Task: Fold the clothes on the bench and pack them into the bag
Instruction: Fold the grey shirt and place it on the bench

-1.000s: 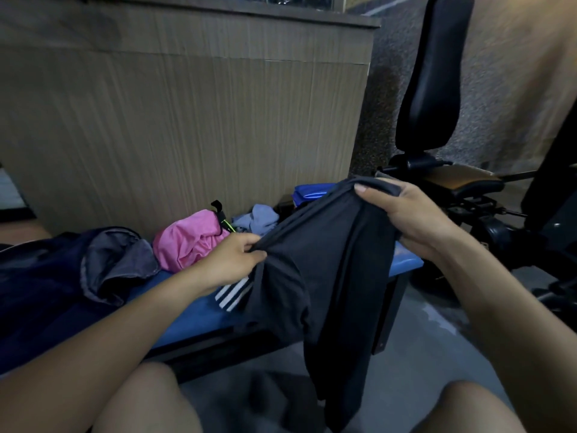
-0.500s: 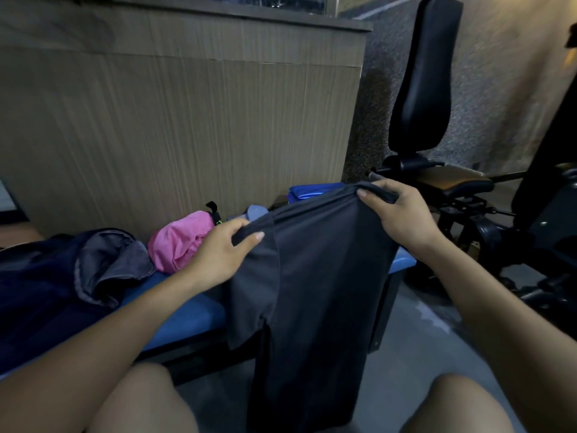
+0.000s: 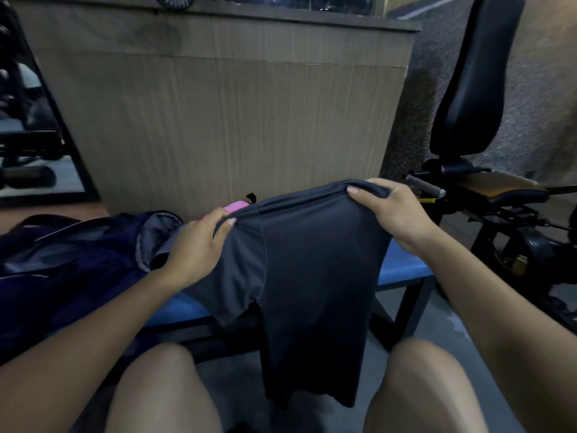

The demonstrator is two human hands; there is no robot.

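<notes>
**Dark T-shirt held up for folding**

At far left, a dark blue bag (image 3: 71,276) lies on the blue tabletop (image 3: 402,270), its grey lining showing. The left hand (image 3: 196,245) pinches the top edge of the dark grey T-shirt (image 3: 312,276) between thumb and fingers near one shoulder seam. A pink garment (image 3: 235,206) shows just behind that hand. The right hand (image 3: 396,210) grips the same top edge at the other end, fingers curled over the fabric. The hands are apart, and the shirt hangs between them, in front of the tabletop and down between the knees.

Handling: the fabric appears light, soft and limp; it probably drapes and creases readily. Hold at the shoulders to keep it spread.

Not visible: the bag's opening, most of the pink garment, and any clothes behind the shirt.
</notes>
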